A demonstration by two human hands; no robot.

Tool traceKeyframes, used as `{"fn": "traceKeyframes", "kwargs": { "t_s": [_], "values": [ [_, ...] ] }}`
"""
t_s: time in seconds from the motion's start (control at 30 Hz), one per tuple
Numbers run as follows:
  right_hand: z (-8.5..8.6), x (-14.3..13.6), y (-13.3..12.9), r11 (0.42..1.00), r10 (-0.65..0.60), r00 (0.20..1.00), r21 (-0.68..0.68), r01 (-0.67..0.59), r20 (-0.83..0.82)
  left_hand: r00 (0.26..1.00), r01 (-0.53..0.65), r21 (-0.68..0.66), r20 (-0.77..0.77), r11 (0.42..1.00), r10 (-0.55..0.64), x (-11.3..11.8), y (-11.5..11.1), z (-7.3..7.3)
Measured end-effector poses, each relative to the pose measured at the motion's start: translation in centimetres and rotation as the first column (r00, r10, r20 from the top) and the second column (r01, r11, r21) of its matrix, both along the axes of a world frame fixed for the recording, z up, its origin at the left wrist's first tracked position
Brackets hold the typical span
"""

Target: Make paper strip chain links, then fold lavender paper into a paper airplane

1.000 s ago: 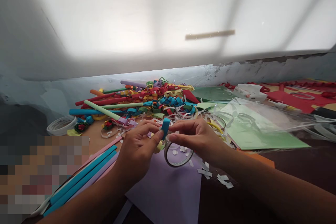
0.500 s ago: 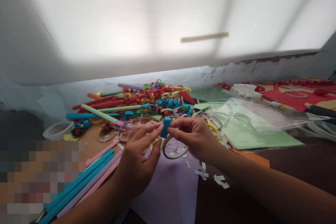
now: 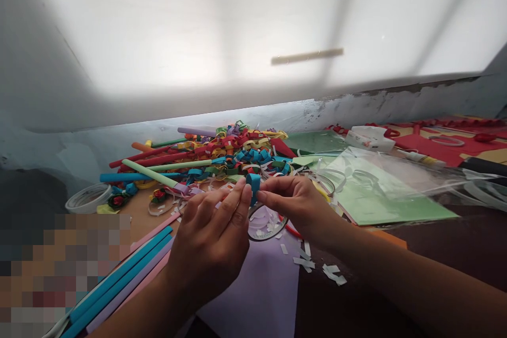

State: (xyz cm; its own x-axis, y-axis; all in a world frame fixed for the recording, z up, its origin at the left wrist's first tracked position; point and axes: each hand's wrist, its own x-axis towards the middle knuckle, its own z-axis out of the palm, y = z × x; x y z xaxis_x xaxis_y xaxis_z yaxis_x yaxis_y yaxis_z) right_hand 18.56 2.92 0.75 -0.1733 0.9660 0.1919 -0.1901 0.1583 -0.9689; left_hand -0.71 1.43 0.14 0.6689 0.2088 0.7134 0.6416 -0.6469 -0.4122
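Note:
A small blue paper loop [image 3: 253, 185] is held up between my two hands, its curved top facing me. My left hand [image 3: 216, 232] pinches its left side, thumb and fingertips pressed together. On the right side, the thumb and forefinger of my right hand [image 3: 303, 206] grip the same loop. Below them a thin ring of tape [image 3: 266, 238] lies over the lavender paper sheet [image 3: 265, 280], with white paper scraps showing inside it. Something red [image 3: 293, 231] peeks out under my right hand; its kind is hidden.
Behind my hands are heaped colourful paper chains [image 3: 237, 150] and rolled paper sticks [image 3: 150, 171]. Blue paper strips [image 3: 122, 274] lie left, near a white tape roll [image 3: 87, 198]. Green paper [image 3: 396, 206] and a clear plastic sheet [image 3: 396, 169] lie right, white scraps [image 3: 335, 274] nearer me.
My left thumb has risen to press against the fingertips at the blue loop. The loop has turned slightly and shifted a little right. A red thing now shows beneath my right hand.

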Motion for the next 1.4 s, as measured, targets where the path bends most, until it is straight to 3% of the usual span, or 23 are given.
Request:
{"fn": "traceKeyframes", "kwargs": {
  "t_s": [0.17, 0.53, 0.6, 0.67, 0.73, 0.8, 0.9, 1.0, 1.1, 1.27, 1.4],
  "values": [
    [0.5, -0.1, -0.2, 1.0, 0.023, 0.999, -0.021, -0.023, -0.024, 0.983, -0.068, 0.176, -0.158, 0.982, 0.096, -0.3, -0.2, 0.7],
    [0.2, 0.0, -0.1, 0.998, 0.042, 0.999, -0.052, -0.044, -0.033, 0.979, -0.013, 0.179, -0.197, 0.984, 0.049, -1.1, 0.4, 1.0],
    [-0.1, 0.0, 0.0, 0.998, 0.049, 0.998, -0.031, -0.05, -0.029, 0.985, 0.025, 0.149, -0.171, 0.989, 0.001, -1.2, 0.5, 0.9],
    [-0.3, 0.0, 0.1, 0.998, 0.06, 0.998, -0.015, -0.06, -0.011, 0.995, 0.097, -0.023, 0.0, 0.995, -0.097, -1.2, 0.5, 0.7],
    [-0.4, 0.1, 0.2, 0.997, 0.079, 0.997, 0.01, -0.079, 0.005, 0.939, 0.204, -0.311, 0.331, 0.928, -0.096, -1.1, 0.4, 0.6],
    [-0.5, 0.2, 0.1, 0.994, 0.093, 0.995, 0.059, -0.095, 0.032, 0.807, 0.349, -0.545, 0.588, 0.763, 0.051, -0.8, 0.4, 0.6],
    [-0.8, 0.2, 0.1, 0.987, 0.105, 0.99, 0.11, -0.115, 0.092, 0.713, 0.521, -0.675, 0.681, 0.522, 0.168, -0.4, 0.7, 0.7],
    [-1.3, 0.3, 0.1, 0.986, 0.128, 0.982, 0.091, -0.141, 0.136, 0.737, 0.563, -0.728, 0.656, 0.391, 0.161, -0.5, 0.9, 0.7],
    [-1.6, 0.2, 0.3, 0.984, 0.138, 0.982, 0.093, -0.15, 0.129, 0.775, 0.519, -0.775, 0.605, 0.359, 0.186, -0.8, 1.0, 0.5],
    [-1.4, 0.0, 0.3, 0.986, 0.131, 0.982, 0.087, -0.143, 0.133, 0.775, 0.499, -0.741, 0.613, 0.45, 0.15, -0.6, 0.8, 0.3],
    [-1.0, -0.1, 0.2, 0.988, 0.127, 0.984, 0.074, -0.137, 0.122, 0.73, 0.529, -0.713, 0.659, 0.46, 0.182, -0.3, 0.7, 0.2]
  ]
}}
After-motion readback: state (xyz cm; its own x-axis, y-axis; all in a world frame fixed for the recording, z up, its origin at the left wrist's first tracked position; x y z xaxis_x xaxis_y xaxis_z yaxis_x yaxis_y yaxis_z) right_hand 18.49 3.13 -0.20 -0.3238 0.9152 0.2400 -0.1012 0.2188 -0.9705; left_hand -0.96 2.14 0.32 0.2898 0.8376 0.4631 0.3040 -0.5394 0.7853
